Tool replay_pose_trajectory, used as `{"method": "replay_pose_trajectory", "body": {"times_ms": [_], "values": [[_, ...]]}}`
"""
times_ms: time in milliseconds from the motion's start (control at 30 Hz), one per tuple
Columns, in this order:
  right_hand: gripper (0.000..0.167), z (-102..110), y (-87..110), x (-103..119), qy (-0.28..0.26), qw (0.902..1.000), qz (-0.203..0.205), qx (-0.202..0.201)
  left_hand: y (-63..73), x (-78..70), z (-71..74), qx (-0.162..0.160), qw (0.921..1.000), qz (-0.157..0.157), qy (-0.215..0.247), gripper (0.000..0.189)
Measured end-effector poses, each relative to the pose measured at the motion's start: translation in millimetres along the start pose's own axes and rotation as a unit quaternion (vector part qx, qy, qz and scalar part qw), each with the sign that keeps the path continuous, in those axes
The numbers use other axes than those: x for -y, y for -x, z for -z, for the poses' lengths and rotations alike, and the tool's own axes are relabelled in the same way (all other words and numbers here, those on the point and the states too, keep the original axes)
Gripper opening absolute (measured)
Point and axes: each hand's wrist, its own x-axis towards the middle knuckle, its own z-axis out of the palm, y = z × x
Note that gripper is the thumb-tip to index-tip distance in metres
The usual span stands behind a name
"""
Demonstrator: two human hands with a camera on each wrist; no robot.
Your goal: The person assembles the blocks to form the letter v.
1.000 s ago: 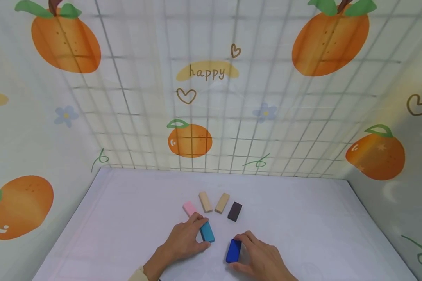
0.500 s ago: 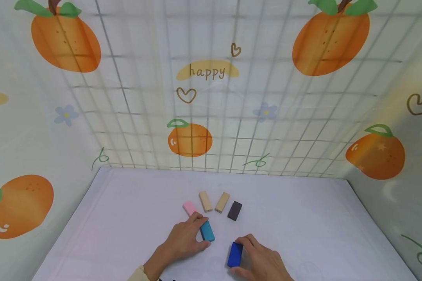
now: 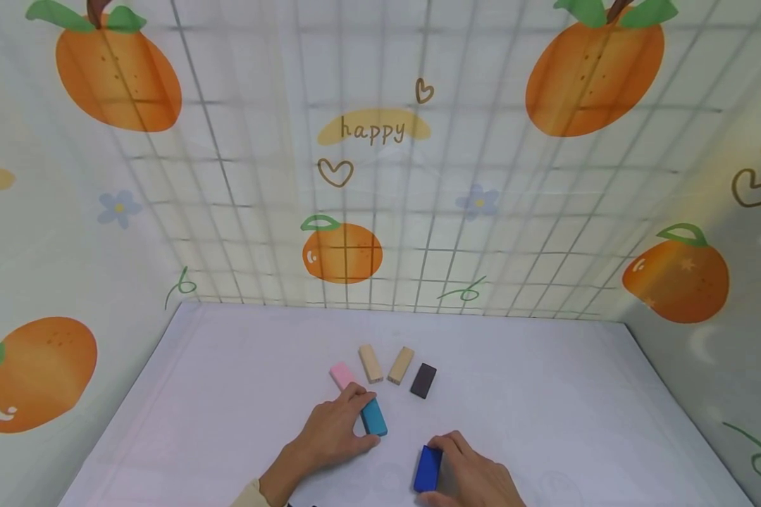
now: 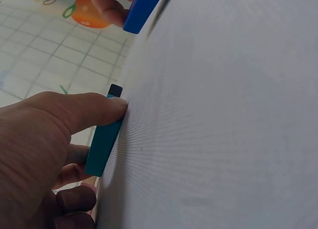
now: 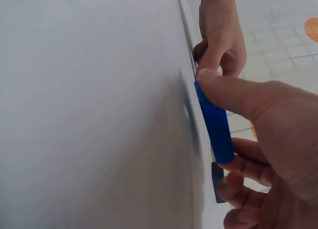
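Left hand [image 3: 332, 434] is pinching the teal block [image 3: 374, 417], right hand [image 3: 478, 477] has the blue block [image 3: 428, 470] pinched too. Dark block [image 3: 423, 381] sits farther up the bench [image 3: 564, 394].

we saw a white table [image 3: 564, 394] below a grid-lined cloth [image 3: 260, 151], which bore oranges [image 3: 342, 253], blue flowers [image 3: 478, 203], brown hearts [image 3: 335, 172], green squiggles [image 3: 469, 292] and the word "happy" [image 3: 374, 129] on a yellow patch [image 3: 330, 134].

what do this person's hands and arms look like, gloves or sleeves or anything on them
The left hand and right hand are both bare, with no gloves and no rings or markings visible. A cream sleeve shows on the left forearm, ending short of the wrist. No sleeve shows on the right arm before the picture's edge.
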Motion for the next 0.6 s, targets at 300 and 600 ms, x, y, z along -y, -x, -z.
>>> {"method": "replay_pose_trajectory", "body": {"times_ms": [300,600], "values": [[0.083,-6.3,7.0,1.7,-0.006,0.9999,0.012,0.002,0.2,0.0,0.6,-0.002,1.0000,-0.003,0.004,0.069],[0.083,-12.8,8.3,1.6,-0.039,0.9985,0.039,-0.002,0.2,-0.8,1.4,0.001,1.0000,-0.001,0.003,0.069]]}}
